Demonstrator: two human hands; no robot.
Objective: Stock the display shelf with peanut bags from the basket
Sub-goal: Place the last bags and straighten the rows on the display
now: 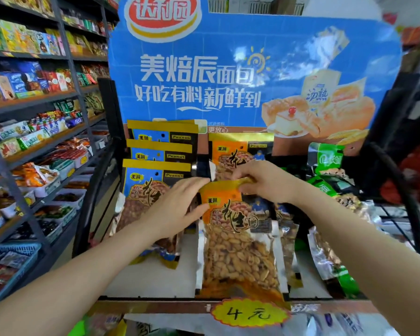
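Observation:
An orange-topped peanut bag (238, 241) stands upright in the middle of the display shelf (153, 277). My right hand (267, 181) pinches its folded top edge. My left hand (177, 209) has straight fingers touching the bag's upper left edge. Behind it stands another orange bag (230, 154). To the left, three blue-topped peanut bags (155, 170) stand in a row, one behind the other. Green-topped bags (330, 161) lean at the right. The basket is not in view.
A big blue cardboard display board (228, 69) rises behind the shelf. A yellow price tag (249, 312) hangs on the shelf's front lip. Dark store shelving (34, 100) full of snacks runs along the left. A dark rack frame (403, 190) stands at the right.

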